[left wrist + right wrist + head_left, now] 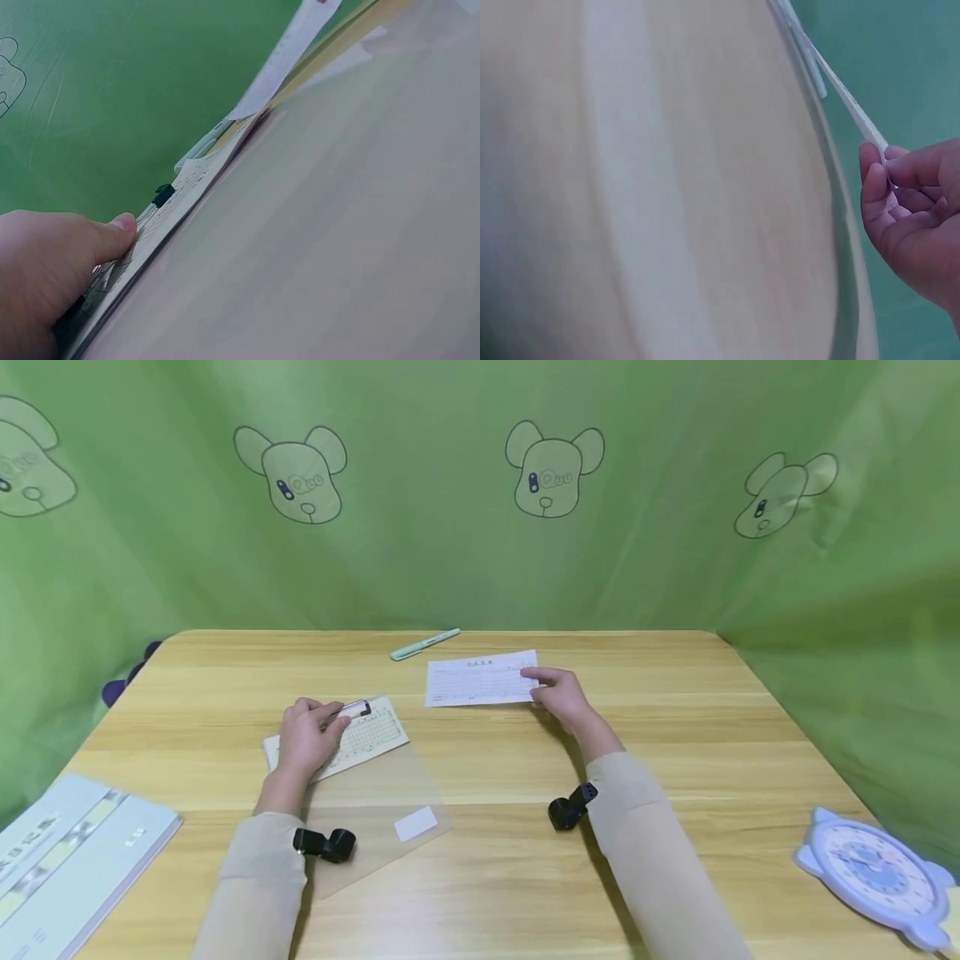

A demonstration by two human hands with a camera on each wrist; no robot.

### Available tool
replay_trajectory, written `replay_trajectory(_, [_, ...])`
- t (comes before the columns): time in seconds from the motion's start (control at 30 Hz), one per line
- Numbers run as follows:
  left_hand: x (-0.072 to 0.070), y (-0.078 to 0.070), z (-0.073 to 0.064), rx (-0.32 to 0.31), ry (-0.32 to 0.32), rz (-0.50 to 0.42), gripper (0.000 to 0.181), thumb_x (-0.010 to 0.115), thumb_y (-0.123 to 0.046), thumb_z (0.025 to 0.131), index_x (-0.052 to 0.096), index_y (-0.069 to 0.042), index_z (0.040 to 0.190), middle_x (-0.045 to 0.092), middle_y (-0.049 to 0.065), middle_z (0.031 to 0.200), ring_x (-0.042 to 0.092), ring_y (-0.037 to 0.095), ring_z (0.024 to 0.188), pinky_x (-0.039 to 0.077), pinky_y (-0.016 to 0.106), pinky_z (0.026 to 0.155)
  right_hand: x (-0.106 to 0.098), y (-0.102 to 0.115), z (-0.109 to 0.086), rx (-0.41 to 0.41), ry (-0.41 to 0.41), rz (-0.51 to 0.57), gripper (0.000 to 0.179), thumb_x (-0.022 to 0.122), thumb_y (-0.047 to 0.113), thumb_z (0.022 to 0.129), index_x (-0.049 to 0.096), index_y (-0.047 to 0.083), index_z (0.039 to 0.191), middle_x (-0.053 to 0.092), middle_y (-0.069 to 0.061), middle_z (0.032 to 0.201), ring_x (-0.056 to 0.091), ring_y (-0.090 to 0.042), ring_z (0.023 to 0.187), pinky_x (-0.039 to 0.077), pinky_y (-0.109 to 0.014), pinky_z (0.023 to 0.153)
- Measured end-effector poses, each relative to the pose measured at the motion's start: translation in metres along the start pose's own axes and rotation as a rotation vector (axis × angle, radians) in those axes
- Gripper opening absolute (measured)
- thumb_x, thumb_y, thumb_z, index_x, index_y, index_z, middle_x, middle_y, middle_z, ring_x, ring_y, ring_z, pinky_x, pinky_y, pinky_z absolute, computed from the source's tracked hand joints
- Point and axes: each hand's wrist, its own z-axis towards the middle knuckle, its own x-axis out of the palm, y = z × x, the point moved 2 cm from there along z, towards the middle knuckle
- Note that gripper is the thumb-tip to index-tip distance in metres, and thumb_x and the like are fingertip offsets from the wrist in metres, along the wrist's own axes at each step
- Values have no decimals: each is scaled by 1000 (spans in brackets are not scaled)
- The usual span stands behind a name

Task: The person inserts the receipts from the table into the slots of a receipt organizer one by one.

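A see-through clipboard (375, 810) lies tilted on the table, with a printed grid pad (372, 732) across its upper end. My left hand (309, 735) pinches the dark-ended metal clip (365, 707) there; the wrist view of that side shows the thumb (116, 232) on it, while the fingers beneath are mostly hidden. To the right, my right hand (561, 695) pinches the right edge of a white printed slip (480, 680). In the right wrist view the slip (855, 109) appears edge-on between thumb and fingers, raised off the table.
A pale green pen (424, 644) lies near the far edge of the wooden table (675, 710). At the near left is a light blue book (90, 860), at the near right a blue toy clock (873, 870). A white label (416, 824) is on the clipboard's lower part.
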Motion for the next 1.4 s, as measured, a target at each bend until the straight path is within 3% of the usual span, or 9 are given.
replay_trajectory(0.17, [-2,2,-1,2,-4,10,37,55,-25,85,56,-1,113,44,17,98,37,31,91,31,42,75,10,5,-7,-37,2,102,43,48,-14,76,51,-1,116,46,-16,117,49,-14,71,47,-24,66])
replay_trajectory(0.4, [-2,3,-2,-10,-4,5,36,55,-24,84,56,0,112,44,17,97,37,31,91,30,42,74,29,12,-16,-62,50,186,37,49,-15,77,53,-4,113,47,-14,97,50,-13,69,47,-20,59])
replay_trajectory(0.7, [-4,2,-2,-24,-2,-5,36,55,-24,84,56,-1,112,44,17,96,37,30,88,31,41,72,55,16,-26,-22,216,76,34,51,-12,78,57,-1,109,49,-13,114,50,-13,63,47,-23,58])
replay_trajectory(1.13, [-2,-2,-2,-46,11,10,36,55,-22,84,56,-1,113,45,17,97,38,31,90,31,43,75,77,20,-31,4,317,-6,30,50,-13,79,58,-3,106,52,-17,100,55,-20,73,48,-28,63])
replay_trajectory(1.4, [-3,-6,0,-35,19,39,35,55,-23,85,56,-2,112,46,17,97,39,31,90,32,43,74,89,26,-39,-40,354,-45,28,53,-12,77,62,0,100,52,-15,83,56,-19,62,48,-27,59])
